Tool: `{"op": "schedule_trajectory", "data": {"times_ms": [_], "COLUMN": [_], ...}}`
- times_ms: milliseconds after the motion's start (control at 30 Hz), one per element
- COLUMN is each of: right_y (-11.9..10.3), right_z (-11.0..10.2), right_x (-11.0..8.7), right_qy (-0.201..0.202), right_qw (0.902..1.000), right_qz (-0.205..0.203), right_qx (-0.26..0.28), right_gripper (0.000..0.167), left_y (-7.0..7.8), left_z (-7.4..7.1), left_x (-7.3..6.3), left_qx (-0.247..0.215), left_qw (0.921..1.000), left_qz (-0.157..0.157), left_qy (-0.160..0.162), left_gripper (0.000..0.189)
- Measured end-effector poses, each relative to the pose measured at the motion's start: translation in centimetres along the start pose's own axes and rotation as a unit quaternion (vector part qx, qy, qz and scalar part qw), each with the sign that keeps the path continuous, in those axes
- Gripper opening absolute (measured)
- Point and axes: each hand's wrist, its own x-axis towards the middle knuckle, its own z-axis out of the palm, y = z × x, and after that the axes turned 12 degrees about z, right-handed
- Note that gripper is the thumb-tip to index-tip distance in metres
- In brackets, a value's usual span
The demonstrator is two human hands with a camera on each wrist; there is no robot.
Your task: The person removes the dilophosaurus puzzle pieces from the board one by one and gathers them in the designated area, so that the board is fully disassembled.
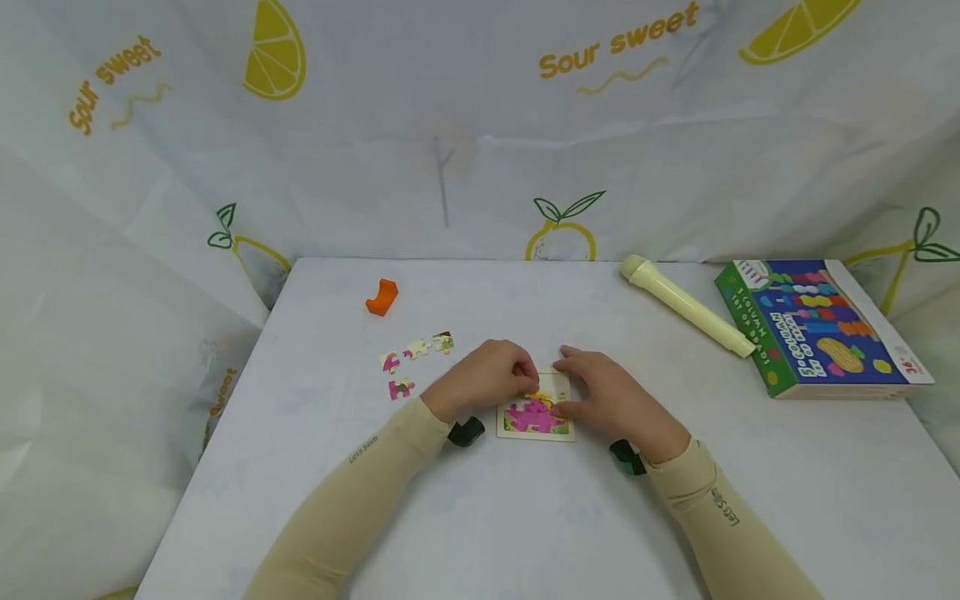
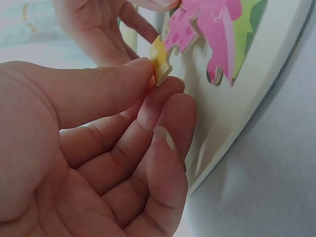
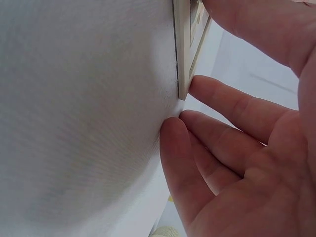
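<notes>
Head view: puzzle tray (image 1: 536,437) sits btwn my hands, lower part filled w/ pink pcs (image 1: 528,418), upper part mostly bare, so approx. half done, I'd judge. My L hand (image 1: 483,379) pinches a yellow pc (image 2: 161,58) at the filled area's edge; can't tell if it's seated. R hand (image 1: 611,396) has fingers loosely extended by the tray's right side. Left to do, prob.: that pc + 4 loose pcs (image 1: 401,389) on the table (image 1: 525,517), off left.

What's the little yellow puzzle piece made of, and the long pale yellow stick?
The little yellow puzzle piece looks like thin wood or stiff card, smooth on top; its cut edge is tan. The long pale yellow stick is probably hard plastic: smooth, with a soft gleam along it.
</notes>
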Motion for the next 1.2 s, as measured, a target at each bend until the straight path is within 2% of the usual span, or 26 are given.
{"op": "schedule_trajectory", "data": {"times_ms": [200,333,567,767,933,1200], "right_y": [0.0,-0.1,-0.3,-0.4,-0.5,-0.5], "right_z": [0.2,0.4,0.3,0.1,0.1,0.0], "right_x": [0.1,0.1,-0.1,-0.1,-0.1,-0.1], "right_qy": [0.002,-0.006,-0.006,-0.007,-0.012,-0.013], "right_qw": [1.0000,0.9999,0.9999,0.9999,0.9999,0.9998], "right_qz": [-0.005,0.000,0.013,0.009,0.010,0.017], "right_qx": [0.002,0.009,-0.007,-0.004,-0.001,0.000], "right_gripper": [0.066,0.067,0.068,0.067,0.068,0.070], "left_y": [-0.6,-1.3,-3.0,-5.9,-7.6,-8.6], "left_z": [-0.9,-2.1,-5.9,-8.5,-9.1,-9.1], "left_x": [-0.4,-1.5,-5.1,-8.8,-10.2,-10.2], "left_qx": [-0.016,-0.016,-0.022,-0.025,-0.033,-0.028], "left_qw": [0.9998,0.9996,0.9975,0.9929,0.9911,0.9921], "left_qz": [-0.001,-0.011,-0.041,-0.073,-0.095,-0.090], "left_qy": [0.010,0.018,0.053,0.090,0.087,0.083], "left_gripper": [0.010,0.009,0.008,0.010,0.012,0.015]}}
